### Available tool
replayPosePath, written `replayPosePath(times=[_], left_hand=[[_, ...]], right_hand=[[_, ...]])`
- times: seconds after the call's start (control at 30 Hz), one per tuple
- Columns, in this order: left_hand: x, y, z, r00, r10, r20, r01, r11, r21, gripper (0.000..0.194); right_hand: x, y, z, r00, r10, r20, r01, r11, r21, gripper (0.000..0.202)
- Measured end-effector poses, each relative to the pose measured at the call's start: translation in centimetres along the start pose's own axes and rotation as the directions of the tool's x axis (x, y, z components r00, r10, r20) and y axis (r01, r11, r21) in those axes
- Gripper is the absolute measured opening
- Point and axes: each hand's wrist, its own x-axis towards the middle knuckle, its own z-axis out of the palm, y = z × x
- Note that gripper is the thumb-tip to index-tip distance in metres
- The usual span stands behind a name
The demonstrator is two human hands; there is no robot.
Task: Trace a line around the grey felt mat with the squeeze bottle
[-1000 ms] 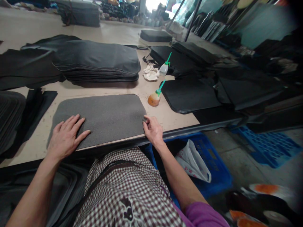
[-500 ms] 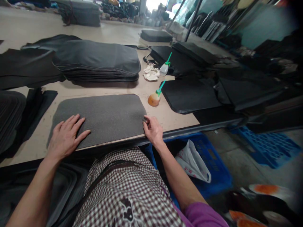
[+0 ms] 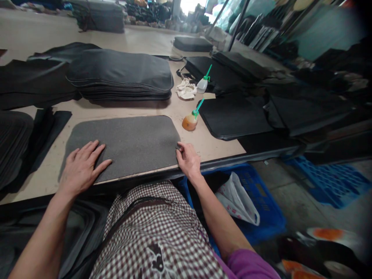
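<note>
A grey felt-like mat lies flat at the near edge of the wooden table. My left hand rests flat on the mat's near left part, fingers spread. Fingertips of my right hand pinch the mat's near right corner at the table's edge. A small orange glue bottle with a green nozzle stands just beyond that corner.
A tall stack of dark mats sits behind the grey one. A clear bottle and a crumpled rag lie further back, black mats to the right. A blue crate with a plastic bag stands on the floor.
</note>
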Motion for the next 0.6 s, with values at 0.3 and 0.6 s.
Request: replayPosePath(times=[0.3,0.6], left_hand=[[-0.03,0.24,-0.26,1.0,-0.003,-0.002,0.003,1.0,0.002,0.073],[-0.01,0.1,-0.01,1.0,-0.002,-0.001,0.002,1.0,-0.001,0.072]], right_hand=[[0.11,-0.19,-0.16,1.0,-0.015,-0.007,0.015,1.0,0.005,0.029],[0.06,-0.04,0.01,1.0,-0.004,-0.008,0.004,1.0,0.008,0.03]])
